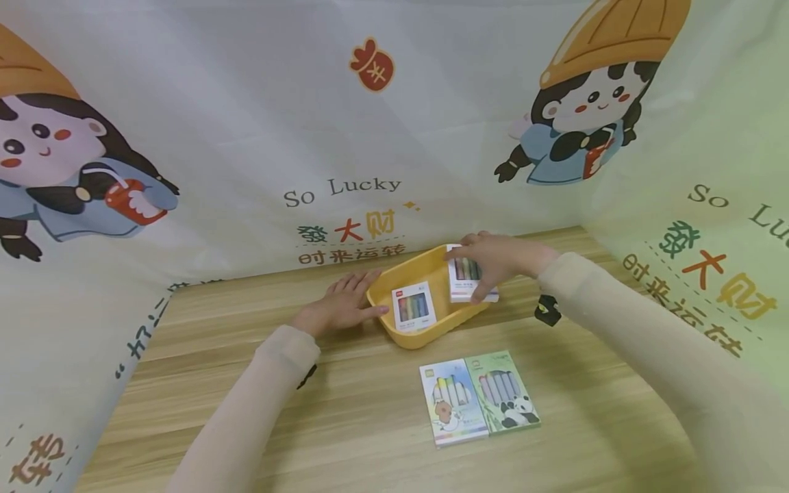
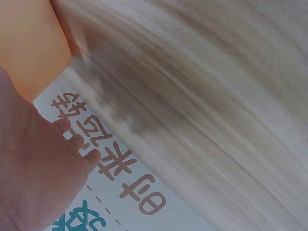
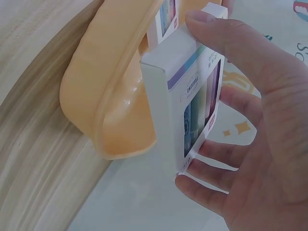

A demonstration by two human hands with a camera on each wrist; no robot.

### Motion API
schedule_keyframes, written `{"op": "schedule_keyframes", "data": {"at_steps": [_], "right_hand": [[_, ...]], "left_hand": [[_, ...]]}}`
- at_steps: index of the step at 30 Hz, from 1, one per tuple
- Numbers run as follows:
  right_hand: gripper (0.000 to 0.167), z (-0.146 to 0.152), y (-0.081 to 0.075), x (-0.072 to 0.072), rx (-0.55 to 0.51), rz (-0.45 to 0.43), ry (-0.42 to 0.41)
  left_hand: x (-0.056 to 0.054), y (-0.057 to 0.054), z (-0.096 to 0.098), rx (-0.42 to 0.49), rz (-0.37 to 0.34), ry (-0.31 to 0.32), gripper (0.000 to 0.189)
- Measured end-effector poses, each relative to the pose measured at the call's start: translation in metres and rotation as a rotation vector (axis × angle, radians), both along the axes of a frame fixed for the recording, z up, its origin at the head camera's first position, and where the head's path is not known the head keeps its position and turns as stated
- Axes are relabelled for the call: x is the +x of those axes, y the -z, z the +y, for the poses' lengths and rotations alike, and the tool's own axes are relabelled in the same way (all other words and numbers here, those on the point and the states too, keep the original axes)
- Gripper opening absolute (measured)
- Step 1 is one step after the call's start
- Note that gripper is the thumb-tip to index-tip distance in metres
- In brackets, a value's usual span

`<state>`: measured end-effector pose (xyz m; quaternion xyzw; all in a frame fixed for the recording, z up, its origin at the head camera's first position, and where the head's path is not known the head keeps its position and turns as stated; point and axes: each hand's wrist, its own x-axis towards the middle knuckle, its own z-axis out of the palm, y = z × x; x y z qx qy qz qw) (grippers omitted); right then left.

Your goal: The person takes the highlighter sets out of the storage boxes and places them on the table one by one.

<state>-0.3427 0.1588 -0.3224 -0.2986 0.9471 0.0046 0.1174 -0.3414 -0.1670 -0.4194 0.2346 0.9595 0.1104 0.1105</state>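
My right hand (image 1: 502, 259) holds a white crayon box (image 3: 202, 96) by its edges, thumb on one side and fingers on the other. Coloured sticks show through the box's window. In the head view that box overlaps the right end of a yellow plastic basket (image 1: 403, 339). A second white crayon box (image 1: 414, 307) lies inside, at the basket's left end. My left hand (image 1: 345, 301) is at the basket's left end, thumb reaching to the rim and fingers extended. The left wrist view shows its palm (image 2: 38, 168) beside the basket wall.
Two flat boxes lie side by side on the wooden table (image 1: 345, 424), nearer to me: a blue one (image 1: 454, 402) and a green one with a panda (image 1: 502, 390). A small black object (image 1: 547, 310) is below the right sleeve. Printed cloth (image 1: 246, 137) stands behind the table.
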Motion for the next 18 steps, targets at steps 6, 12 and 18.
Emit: {"op": "schedule_keyframes", "data": {"at_steps": [6,12,18], "right_hand": [[0.096,0.01,0.002,0.003,-0.004,0.002,-0.009],[0.096,0.021,-0.002,0.012,-0.013,0.013,0.0],[0.096,0.027,-0.004,0.021,-0.008,0.02,0.013]], "left_hand": [[-0.007,0.008,-0.002,-0.008,0.0,-0.002,0.095],[-0.003,0.004,0.0,-0.01,-0.002,-0.001,0.098],[-0.005,0.004,0.0,-0.016,-0.004,0.0,0.1]]}}
